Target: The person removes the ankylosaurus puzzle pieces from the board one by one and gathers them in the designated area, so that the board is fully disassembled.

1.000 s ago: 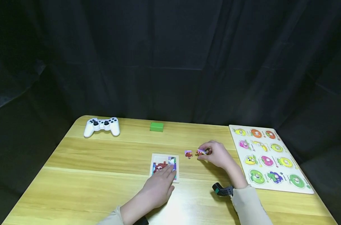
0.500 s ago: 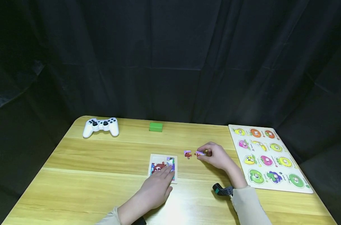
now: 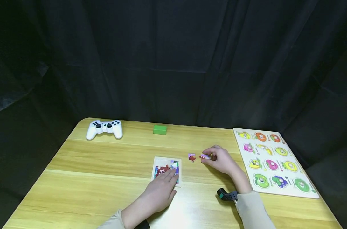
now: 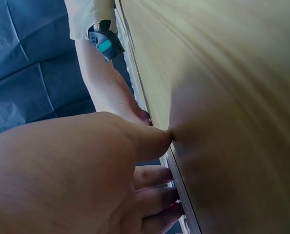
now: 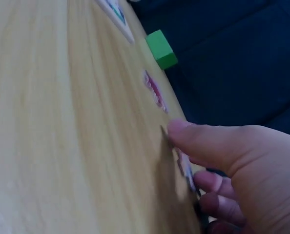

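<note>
My left hand point(image 3: 161, 192) lies with its fingers extended on a small framed jigsaw puzzle point(image 3: 166, 158), covering its lower part. A brown animal picture shows in the tray above those fingers. Farther right, my right hand point(image 3: 220, 160) holds a purple and reddish-brown puzzle piece point(image 3: 205, 156) between thumb and fingers, low over the table. From the right wrist, that piece point(image 5: 185, 168) appears edge-on between the thumb and the curled fingers. A loose puzzle piece point(image 3: 191, 157) with a similar print lies flat just left of this hand.
A white game controller point(image 3: 104, 128) sits at the back left of the wooden table point(image 3: 104, 159). Near the back edge is a green block point(image 3: 160, 129). On the right lies a large fruit peg puzzle board point(image 3: 269, 188), close beside the right forearm.
The right hand has dipped slightly, and less of the piece's printed face shows between its fingers. The left hand stays on the puzzle.
</note>
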Demonstrator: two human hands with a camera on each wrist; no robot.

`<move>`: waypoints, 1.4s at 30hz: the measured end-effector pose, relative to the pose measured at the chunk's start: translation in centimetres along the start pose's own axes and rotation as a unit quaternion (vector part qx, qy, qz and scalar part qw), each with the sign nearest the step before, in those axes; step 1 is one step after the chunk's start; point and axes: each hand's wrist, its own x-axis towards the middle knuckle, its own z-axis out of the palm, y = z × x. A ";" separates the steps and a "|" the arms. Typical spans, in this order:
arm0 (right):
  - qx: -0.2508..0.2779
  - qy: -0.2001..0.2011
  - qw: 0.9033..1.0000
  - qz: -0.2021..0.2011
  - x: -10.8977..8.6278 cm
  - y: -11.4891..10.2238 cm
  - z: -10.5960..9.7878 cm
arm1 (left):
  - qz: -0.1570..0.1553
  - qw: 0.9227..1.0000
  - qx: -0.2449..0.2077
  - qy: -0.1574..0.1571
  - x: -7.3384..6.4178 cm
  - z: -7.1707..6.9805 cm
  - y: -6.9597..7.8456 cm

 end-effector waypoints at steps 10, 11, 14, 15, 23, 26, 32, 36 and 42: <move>0.025 -0.002 0.998 -0.062 0.6 -6.0 2.1 | 0.001 1.000 0.009 -0.011 -0.2 0.3 0.1; 0.030 -0.013 0.997 -0.076 0.9 -6.6 2.5 | 0.002 1.000 0.008 -0.009 -0.1 0.3 0.0; 0.043 -0.051 0.993 -0.100 1.3 -7.9 3.9 | 0.003 1.000 0.010 -0.006 0.0 0.4 -0.1; 0.043 -0.059 0.992 -0.104 1.4 -8.1 4.4 | 0.003 1.000 0.012 -0.006 0.0 0.4 -0.1; 0.029 -0.063 0.992 -0.103 1.5 -7.9 5.9 | -0.001 1.000 -0.002 -0.017 0.0 0.2 0.0; 0.033 -0.062 0.993 -0.097 1.4 -7.8 6.1 | 0.002 1.000 0.005 -0.019 -0.1 0.0 0.0; 0.038 -0.062 0.992 -0.101 1.4 -7.6 6.3 | -0.003 0.999 0.009 -0.038 -1.0 -0.8 -0.2; 0.027 -0.075 0.991 -0.106 1.4 -7.9 6.6 | -0.021 0.998 -0.010 -0.054 -2.4 -1.1 -0.7; 0.019 -0.082 0.991 -0.102 1.4 -8.2 6.7 | -0.033 0.998 -0.020 -0.042 -3.4 -0.9 -1.1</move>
